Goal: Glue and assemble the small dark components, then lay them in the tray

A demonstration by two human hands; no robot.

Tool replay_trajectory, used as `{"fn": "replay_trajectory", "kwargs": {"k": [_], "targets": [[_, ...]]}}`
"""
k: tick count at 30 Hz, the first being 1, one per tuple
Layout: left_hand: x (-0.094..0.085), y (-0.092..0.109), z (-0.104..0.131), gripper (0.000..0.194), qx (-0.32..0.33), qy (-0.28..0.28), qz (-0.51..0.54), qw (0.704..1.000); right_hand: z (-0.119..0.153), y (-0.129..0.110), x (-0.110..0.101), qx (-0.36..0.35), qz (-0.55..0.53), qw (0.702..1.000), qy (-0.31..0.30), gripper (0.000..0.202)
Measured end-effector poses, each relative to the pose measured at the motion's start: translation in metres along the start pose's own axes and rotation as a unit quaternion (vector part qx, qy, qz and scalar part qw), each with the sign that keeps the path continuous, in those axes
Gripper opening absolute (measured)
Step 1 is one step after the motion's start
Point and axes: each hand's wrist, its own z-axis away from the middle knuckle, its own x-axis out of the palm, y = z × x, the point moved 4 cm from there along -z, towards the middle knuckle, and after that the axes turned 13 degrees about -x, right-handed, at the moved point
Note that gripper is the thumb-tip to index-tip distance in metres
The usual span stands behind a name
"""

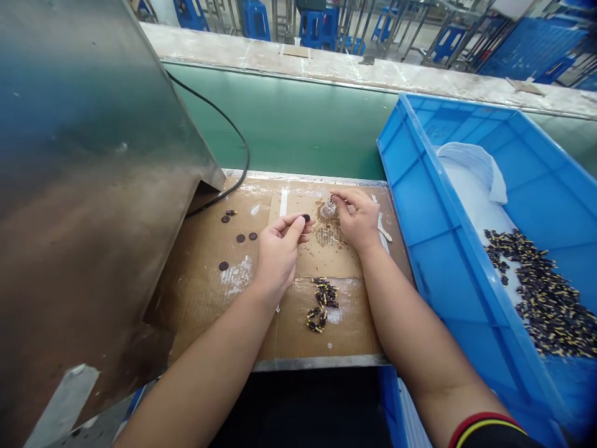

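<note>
My left hand is closed, pinching a small dark round disc between thumb and fingers. To its right, my right hand pinches a small dark piece, mostly covered by the fingertips, just over a small clear cup. Brown stains surround the cup on the cardboard. Nearer to me lies a pile of small black-and-yellow pieces. Several dark discs are scattered left of my left hand, among them one disc and another disc.
A big blue bin on the right holds many black-and-yellow pieces and a white sheet. A metal housing fills the left, with a black cable curving out. A green belt runs behind the cardboard.
</note>
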Motion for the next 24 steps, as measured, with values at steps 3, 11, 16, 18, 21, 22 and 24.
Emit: {"fn": "replay_trajectory", "kwargs": {"k": [3, 11, 16, 18, 21, 22, 24], "targets": [[-0.0005, 0.0, 0.0002, 0.019, -0.001, -0.002, 0.0, 1.0, 0.0007, 0.0015, 0.0006, 0.002, -0.001, 1.0, 0.003, 0.019], [-0.0009, -0.0002, 0.0014, 0.019, -0.002, -0.006, 0.016, 1.0, 0.0014, 0.0019, 0.0, -0.001, -0.016, 1.0, 0.015, 0.018], [0.0005, 0.0011, 0.0011, 0.018, -0.016, -0.014, 0.041, 0.999, 0.0017, 0.0002, -0.0031, 0.002, -0.008, 1.0, 0.027, 0.018], [0.0008, 0.0021, 0.0014, 0.016, -0.019, -0.012, 0.046, 0.999, 0.0022, 0.0, -0.0031, 0.002, -0.003, 1.0, 0.022, 0.018], [0.0011, 0.0035, 0.0026, 0.013, -0.022, -0.006, 0.049, 0.999, 0.003, 0.0, -0.0024, 0.004, 0.005, 1.0, 0.015, 0.018], [0.001, 0.0037, 0.0029, 0.013, -0.023, -0.004, 0.049, 0.999, 0.0032, 0.0001, -0.0022, 0.003, 0.005, 1.0, 0.015, 0.017], [0.0008, 0.0041, 0.0034, 0.013, -0.022, -0.003, 0.048, 0.999, 0.0035, 0.0007, -0.0013, -0.001, 0.002, 1.0, 0.015, 0.017]]}}
